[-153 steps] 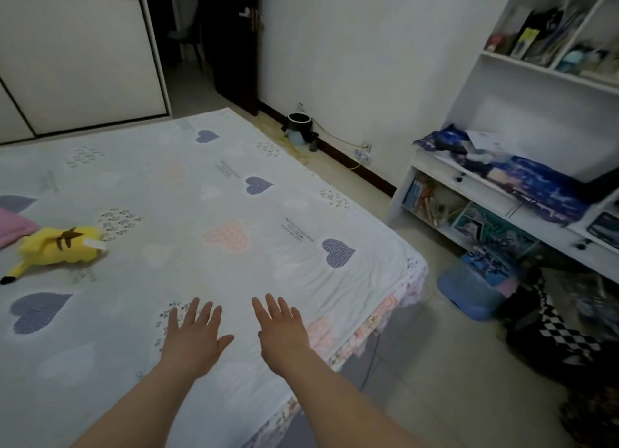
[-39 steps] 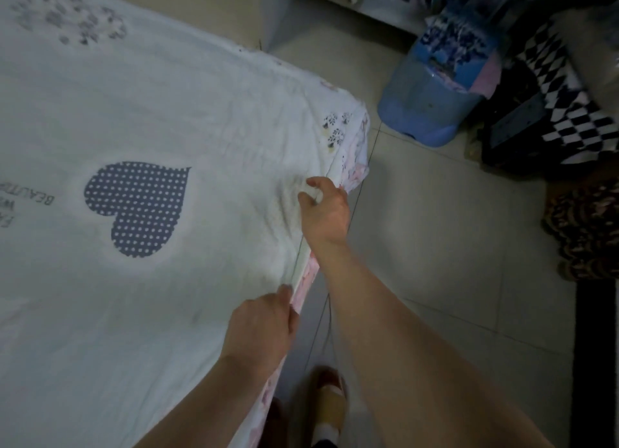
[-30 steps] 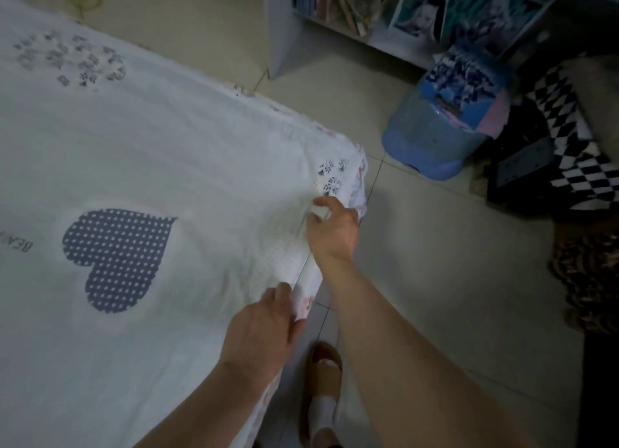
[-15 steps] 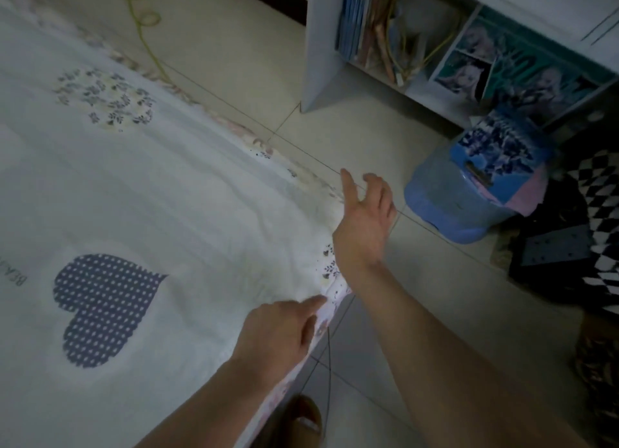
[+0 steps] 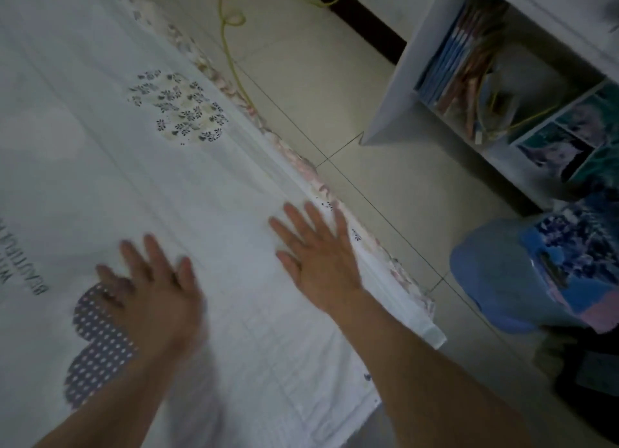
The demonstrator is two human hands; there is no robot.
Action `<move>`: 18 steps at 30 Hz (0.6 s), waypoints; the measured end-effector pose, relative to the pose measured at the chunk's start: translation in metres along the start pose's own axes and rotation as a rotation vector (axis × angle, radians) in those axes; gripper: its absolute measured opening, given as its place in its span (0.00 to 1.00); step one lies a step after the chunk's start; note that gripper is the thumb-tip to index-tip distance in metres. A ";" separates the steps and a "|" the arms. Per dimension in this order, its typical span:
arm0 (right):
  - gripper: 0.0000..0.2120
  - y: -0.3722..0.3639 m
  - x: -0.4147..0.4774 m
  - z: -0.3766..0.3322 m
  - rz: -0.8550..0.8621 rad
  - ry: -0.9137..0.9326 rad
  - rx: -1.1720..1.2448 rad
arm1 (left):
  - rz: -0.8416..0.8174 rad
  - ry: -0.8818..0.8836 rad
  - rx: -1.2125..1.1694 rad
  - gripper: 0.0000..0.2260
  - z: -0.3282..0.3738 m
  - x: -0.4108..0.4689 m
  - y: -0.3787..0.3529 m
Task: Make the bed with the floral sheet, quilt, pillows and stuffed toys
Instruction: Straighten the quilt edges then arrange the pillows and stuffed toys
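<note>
1. Quilt (image 5: 201, 179), white with heart prints, lies spread flat across the left of the view. The floral sheet (image 5: 313, 176) shows as trim just beyond its edge, on the floor (image 5: 335, 96) side.
2. The quilt's edge, the long axis here, runs diagonally from upper left to 1 corner at lower right.
3. Right hand (image 5: 321, 263) lies flat just inside that edge. Fingers (image 5: 316, 223) are straight and spread, gripping nothing.
4. Left hand (image 5: 154, 297) is blurred but likewise flat and open. It sits farther in, partly over the dotted heart (image 5: 97, 347).
5. Judgement: smoothing step. The right hand is nearer the edge, so strokes should run outward toward it.
6. Blue bin (image 5: 495, 280) stands well apart on the floor.
</note>
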State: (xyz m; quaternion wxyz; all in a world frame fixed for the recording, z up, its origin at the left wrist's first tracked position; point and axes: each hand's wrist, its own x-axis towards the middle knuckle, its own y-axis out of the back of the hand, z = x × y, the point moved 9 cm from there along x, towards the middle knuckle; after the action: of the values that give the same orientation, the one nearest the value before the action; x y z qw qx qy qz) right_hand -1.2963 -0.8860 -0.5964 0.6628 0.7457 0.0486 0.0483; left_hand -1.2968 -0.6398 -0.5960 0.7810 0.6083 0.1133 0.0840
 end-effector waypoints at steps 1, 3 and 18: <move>0.24 0.006 0.004 0.019 -0.018 -0.049 -0.021 | -0.002 -0.121 0.001 0.29 0.040 0.005 -0.007; 0.24 0.002 0.013 0.032 -0.052 -0.053 0.012 | -0.031 -0.305 0.000 0.27 0.114 0.010 -0.031; 0.26 -0.017 0.017 0.031 -0.101 -0.030 -0.052 | -0.190 -0.400 0.049 0.25 0.174 0.016 -0.068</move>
State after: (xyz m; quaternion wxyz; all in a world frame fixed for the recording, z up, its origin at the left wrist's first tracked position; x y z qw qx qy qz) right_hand -1.2754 -0.9117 -0.6170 0.6843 0.7254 0.0749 0.0048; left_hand -1.2336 -0.8140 -0.6223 0.7772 0.6184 0.0149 -0.1149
